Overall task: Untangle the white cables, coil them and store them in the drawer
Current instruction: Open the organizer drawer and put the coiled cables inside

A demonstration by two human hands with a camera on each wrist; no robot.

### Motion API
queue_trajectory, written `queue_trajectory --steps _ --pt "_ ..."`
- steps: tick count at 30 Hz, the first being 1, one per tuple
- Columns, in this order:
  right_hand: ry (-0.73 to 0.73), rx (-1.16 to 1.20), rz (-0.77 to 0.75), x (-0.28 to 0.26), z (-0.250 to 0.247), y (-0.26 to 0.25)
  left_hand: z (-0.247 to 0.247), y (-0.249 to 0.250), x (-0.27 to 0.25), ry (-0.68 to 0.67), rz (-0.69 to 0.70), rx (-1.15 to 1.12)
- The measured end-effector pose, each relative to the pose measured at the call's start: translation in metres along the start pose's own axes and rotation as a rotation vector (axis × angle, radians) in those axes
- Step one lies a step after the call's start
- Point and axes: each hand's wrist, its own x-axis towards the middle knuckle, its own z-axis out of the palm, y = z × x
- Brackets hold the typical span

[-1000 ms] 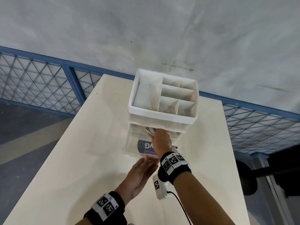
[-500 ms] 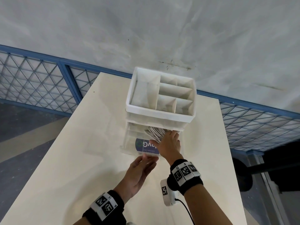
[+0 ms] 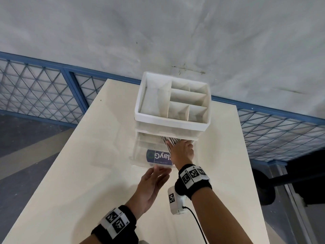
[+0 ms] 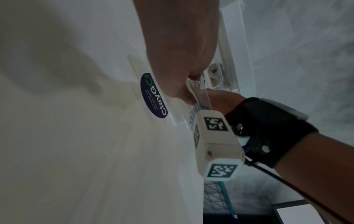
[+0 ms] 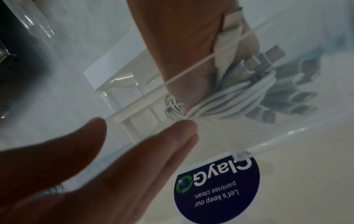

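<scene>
A clear plastic drawer (image 3: 140,152) with a blue sticker (image 3: 156,156) stands pulled out from the bottom of a white organizer (image 3: 170,120). My right hand (image 3: 182,150) reaches into the drawer's right side and grips a coil of white cables (image 3: 169,140). The right wrist view shows the coil (image 5: 239,97) with metal plugs (image 5: 268,56) against the drawer floor, my fingers (image 5: 182,53) wrapped round it. My left hand (image 3: 153,182) is open, and its straight fingertips touch the drawer's front lip, also seen in the left wrist view (image 4: 184,91).
The organizer's top tray has several bare compartments (image 3: 186,97). It stands at the far end of a cream table (image 3: 88,173). A blue mesh fence (image 3: 35,92) runs behind the table. Dark equipment (image 3: 299,173) sits to the right of the table.
My right hand has shifted slightly to the right inside the drawer with the coil, and more of the coil shows. The left hand has stayed at the drawer front.
</scene>
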Motion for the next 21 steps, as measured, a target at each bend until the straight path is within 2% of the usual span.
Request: queue_trajectory --steps 3,6,9,17,21 --pt "0.011 -0.106 -0.020 -0.001 0.000 0.000 0.000 0.000 0.001 -0.002 0.010 0.013" --pt "0.067 -0.233 -0.147 -0.001 -0.006 0.005 0.001 -0.001 0.002 0.003 0.021 0.025" --pt "0.106 -0.217 -0.236 0.000 -0.010 0.009 0.001 -0.001 0.002 0.005 0.019 0.023" --pt "0.004 0.172 0.032 -0.012 -0.008 0.001 0.003 -0.001 0.002 -0.003 0.029 0.068" --pt "-0.005 0.263 0.020 -0.015 -0.007 0.004 0.006 0.000 0.003 -0.011 0.035 0.083"
